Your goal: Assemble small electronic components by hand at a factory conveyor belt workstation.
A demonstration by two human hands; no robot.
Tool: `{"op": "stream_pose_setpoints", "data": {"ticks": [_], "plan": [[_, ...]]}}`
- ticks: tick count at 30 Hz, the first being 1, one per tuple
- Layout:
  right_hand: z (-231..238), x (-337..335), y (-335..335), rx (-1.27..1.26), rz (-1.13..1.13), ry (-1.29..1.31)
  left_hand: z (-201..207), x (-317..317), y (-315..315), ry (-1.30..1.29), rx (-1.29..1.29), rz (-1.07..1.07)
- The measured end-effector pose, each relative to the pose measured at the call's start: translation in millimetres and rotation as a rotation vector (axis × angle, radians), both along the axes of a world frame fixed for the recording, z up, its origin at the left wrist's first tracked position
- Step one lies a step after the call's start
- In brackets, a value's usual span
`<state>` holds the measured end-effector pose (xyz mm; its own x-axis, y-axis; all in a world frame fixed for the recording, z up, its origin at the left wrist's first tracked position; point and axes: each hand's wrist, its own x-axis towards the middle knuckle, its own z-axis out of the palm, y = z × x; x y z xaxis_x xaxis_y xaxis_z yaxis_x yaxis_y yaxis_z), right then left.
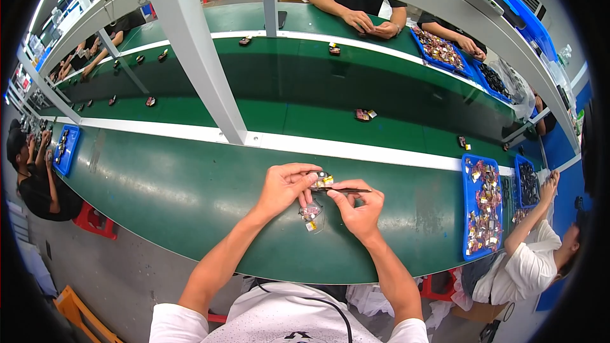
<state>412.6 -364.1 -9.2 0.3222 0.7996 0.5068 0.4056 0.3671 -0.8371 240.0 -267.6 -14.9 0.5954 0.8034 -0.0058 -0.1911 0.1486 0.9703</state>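
Over the green work table (190, 184), my left hand (283, 189) pinches a small black-rimmed electronic assembly (324, 181) with a yellow and white label. A thin black pointed tool, apparently tweezers (352, 190), is gripped between the thumb and fingers of my right hand (361, 213). Its tip reaches to the lower edge of the assembly; whether they touch is too small to tell. Just below my fingers is a second small part (310, 214), reddish with a yellow and white label and a thin loop of wire. Whether it is joined to the held assembly cannot be told.
On the right stands a blue tray (467, 216) heaped with small labelled parts, near another blue tray (527, 184) of black pieces. Past a white rail (330, 146), a conveyor belt (305, 117) carries scattered assemblies. A grey post (197, 57) rises ahead. Other people sit around.
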Motion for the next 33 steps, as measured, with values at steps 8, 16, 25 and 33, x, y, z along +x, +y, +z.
{"op": "stream_pose_setpoints", "data": {"ticks": [8, 16, 25, 33], "plan": [[0.2, 1.5, -1.6, -0.013, 0.027, -0.034, 0.5, -0.1, -0.3, 0.008, -0.004, -0.002], [1.0, -1.7, 1.4, 0.047, 0.010, -0.071, -2.2, 0.7, 0.1, 0.016, -0.005, 0.001], [3.2, -0.6, -0.1, 0.091, 0.008, -0.164, 3.9, 1.7, -3.8, 0.036, 0.003, -0.024], [1.5, -5.9, 4.0, 0.170, 0.017, -0.183, 0.2, 2.3, -3.4, 0.109, 0.053, 0.004]]}}
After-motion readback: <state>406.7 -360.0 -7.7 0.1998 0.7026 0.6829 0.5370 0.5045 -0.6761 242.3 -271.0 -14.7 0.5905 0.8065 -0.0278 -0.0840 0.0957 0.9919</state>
